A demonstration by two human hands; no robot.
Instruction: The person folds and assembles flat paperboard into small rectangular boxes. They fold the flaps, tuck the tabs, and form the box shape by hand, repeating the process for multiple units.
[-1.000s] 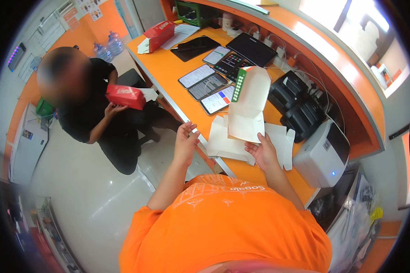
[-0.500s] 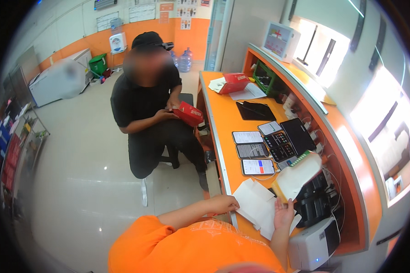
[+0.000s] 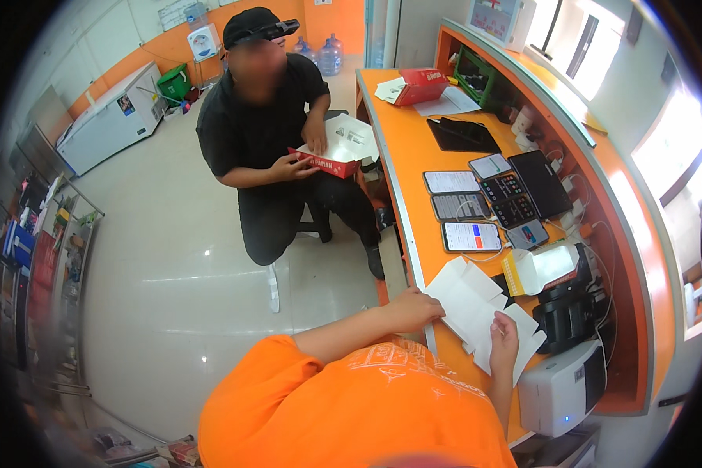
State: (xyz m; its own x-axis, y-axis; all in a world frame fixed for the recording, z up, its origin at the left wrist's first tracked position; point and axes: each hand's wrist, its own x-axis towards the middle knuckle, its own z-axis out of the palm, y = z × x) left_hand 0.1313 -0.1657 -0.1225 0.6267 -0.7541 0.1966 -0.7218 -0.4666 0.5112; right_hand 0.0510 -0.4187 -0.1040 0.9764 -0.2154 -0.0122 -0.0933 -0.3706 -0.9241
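Note:
An unfolded white carton [image 3: 469, 295] lies flat at the near end of the orange counter, its flaps spread. My left hand [image 3: 415, 310] is closed on its left edge, by the counter's rim. At the carton's right part, my right hand [image 3: 505, 343] has its fingers bent and drawn together at a flap. Just beyond the right hand, a folded open box [image 3: 550, 269], white inside with a yellow side, rests against black devices [image 3: 563, 316].
Several phones [image 3: 472, 235] and a black tablet [image 3: 540, 183] lie farther along the counter [image 3: 394, 148], with charging cables. A white printer [image 3: 560, 390] stands at my right. A seated co-worker [image 3: 261, 132] holds an open red box [image 3: 335, 160]; another red box [image 3: 421, 86] sits at the far end.
My right hand has left the yellow-sided box, which now stands farther back, and come to the flat carton. The co-worker's red box has opened. The view has shifted.

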